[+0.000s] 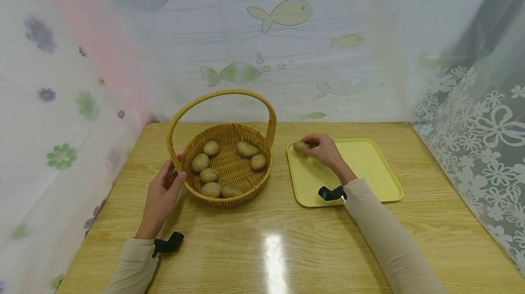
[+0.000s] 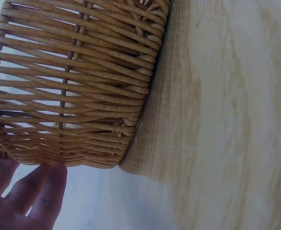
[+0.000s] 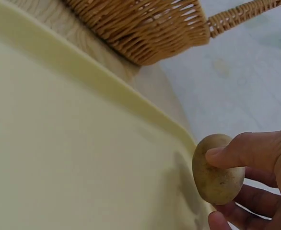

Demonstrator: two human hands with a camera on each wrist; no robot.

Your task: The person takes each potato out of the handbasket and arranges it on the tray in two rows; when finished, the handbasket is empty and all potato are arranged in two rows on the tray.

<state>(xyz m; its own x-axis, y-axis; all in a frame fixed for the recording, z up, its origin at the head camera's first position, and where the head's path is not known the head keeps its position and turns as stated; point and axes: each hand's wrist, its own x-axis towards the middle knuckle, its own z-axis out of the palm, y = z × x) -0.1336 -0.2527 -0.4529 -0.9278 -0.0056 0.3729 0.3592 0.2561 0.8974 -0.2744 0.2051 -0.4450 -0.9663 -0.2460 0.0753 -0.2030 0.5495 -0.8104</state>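
In the head view a wicker basket [image 1: 229, 200] with a tall arched handle holds several potatoes [image 1: 209, 175] around its inner wall. My left hand [image 1: 162, 193] grips the basket's left side by the foot of the handle, thumb at the rim. In the left wrist view its fingers [image 2: 47, 191] lie against the outside of the weave. Over the far left corner of the yellow tray [image 1: 365, 162], my right hand [image 1: 324, 149] pinches one potato [image 3: 217, 170] between thumb and fingers. From the right wrist view, I cannot tell whether that potato touches the tray.
Both things stand on a wooden table [image 1: 229, 248], basket left and tray right, with a strip of tabletop between them. A fish-printed curtain [image 1: 262, 52] hangs behind the table's far edge. Flowered curtains [image 1: 61, 152] hang along both sides.
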